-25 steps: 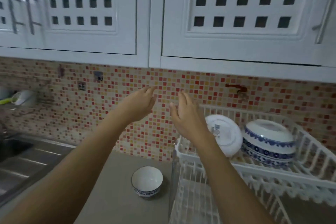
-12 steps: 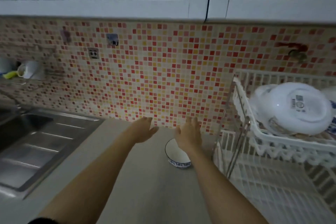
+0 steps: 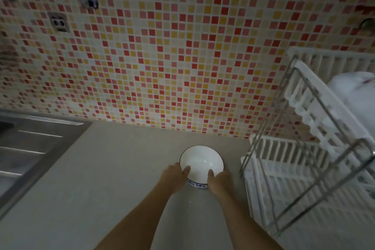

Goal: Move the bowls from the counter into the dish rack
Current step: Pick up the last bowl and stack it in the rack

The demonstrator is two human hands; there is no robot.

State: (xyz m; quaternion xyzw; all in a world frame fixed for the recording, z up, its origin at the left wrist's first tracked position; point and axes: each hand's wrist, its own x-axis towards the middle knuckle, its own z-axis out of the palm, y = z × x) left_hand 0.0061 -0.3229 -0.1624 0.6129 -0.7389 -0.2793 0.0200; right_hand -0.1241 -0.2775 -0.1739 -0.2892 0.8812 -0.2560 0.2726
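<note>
A: Where do we have the bowl (image 3: pixel 202 161) right now?

B: It sits upright on the grey bench (image 3: pixel 113 178), between our two hands. Our left hand (image 3: pixel 174 176) is against its left side, our right hand (image 3: pixel 220 178) against its right side.

A: And the grip, is it clenched on anything?

B: Each hand is grasping the bowl. The left thumb (image 3: pixel 186 169) lies over the near rim and into the white inside, and the right thumb (image 3: pixel 211 173) does the same from the other side. The rest of the fingers are hidden behind the bowl's wall, so we cannot tell how far they wrap.

A: Is the bowl off the bench?

B: We cannot tell; its blue-patterned base shows just below our thumbs, close to the surface.

A: What lies to the right of our right hand?

B: The dish rack (image 3: pixel 304 168), near but apart from the bowl. Its white slatted lower tray is level with our hands, and a metal frame carries an upper white tray above and to the right. Something white (image 3: pixel 353 95) rests in that upper tray at the picture's edge, too blurred for us to name.

A: And to the left of our left hand?

B: Bare bench, then the steel sink (image 3: pixel 30 148), well apart. Beyond our fingertips the bench meets a wall of red, pink and yellow mosaic tiles (image 3: pixel 162 57)
</note>
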